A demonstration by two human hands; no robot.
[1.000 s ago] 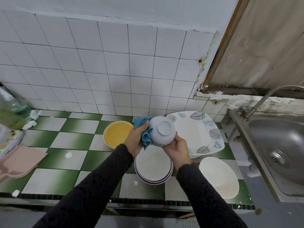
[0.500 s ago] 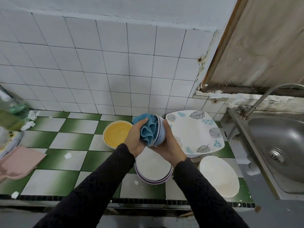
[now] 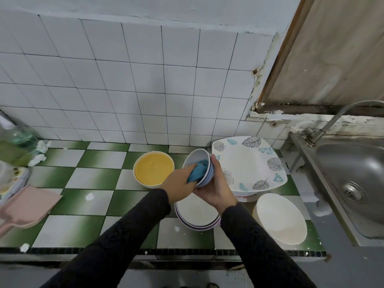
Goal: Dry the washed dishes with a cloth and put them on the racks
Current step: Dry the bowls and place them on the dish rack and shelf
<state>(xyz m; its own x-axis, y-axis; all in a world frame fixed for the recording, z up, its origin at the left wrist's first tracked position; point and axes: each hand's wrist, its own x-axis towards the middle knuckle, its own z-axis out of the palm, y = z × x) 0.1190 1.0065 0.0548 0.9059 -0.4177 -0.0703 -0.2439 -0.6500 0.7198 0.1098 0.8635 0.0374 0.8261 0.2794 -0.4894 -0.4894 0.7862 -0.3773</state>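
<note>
My right hand [image 3: 216,190] grips a small white bowl with blue rim stripes [image 3: 196,160] from below and behind, tilted so its mouth faces left. My left hand [image 3: 178,183] holds a blue cloth [image 3: 198,171] and presses it inside the bowl. Both are above the checked counter. Below them lies a stack of white plates with purple rims [image 3: 197,213]. A yellow bowl [image 3: 153,169] stands to the left. A square leaf-patterned dish [image 3: 249,163] is to the right, with a white oval dish [image 3: 280,219] in front of it.
A steel sink [image 3: 353,175] with a tap [image 3: 340,117] is at the right. At the left edge are a pink board [image 3: 27,206] and a clear bottle [image 3: 14,140]. The tiled wall rises behind the green and white counter [image 3: 83,177].
The bowl has turned from base-up to mouth facing left. The cloth has moved from the bowl's outside to its inside.
</note>
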